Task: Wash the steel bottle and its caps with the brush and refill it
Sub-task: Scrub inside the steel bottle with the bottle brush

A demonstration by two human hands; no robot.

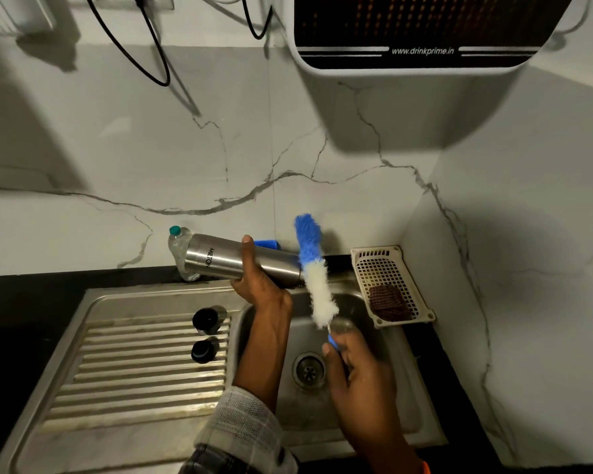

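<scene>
Right now I have the steel bottle (240,260) in my left hand (261,285). My fingers and thumb are wrapped around its middle, and it lies on its side in the air over the sink (401,398). Its open mouth points to the right. My right hand (353,367) grips the blue handle of the brush (314,268) with curled fingers. The brush sticks up and a little to the left. Its fluffy part is white low down and blue at the top, and it sits right at the mouth of the bottle, across it. I cannot tell if any of it is inside. Two dark caps (206,333) stand on the ribbed draining board (134,381) to the left of the sink bowl, one just behind the other. A clear plastic bottle (178,244) with a green lid stands by the wall behind the steel bottle. A cream basket (387,261) in the corner holds a dark red scrub pad (389,302).
</scene>
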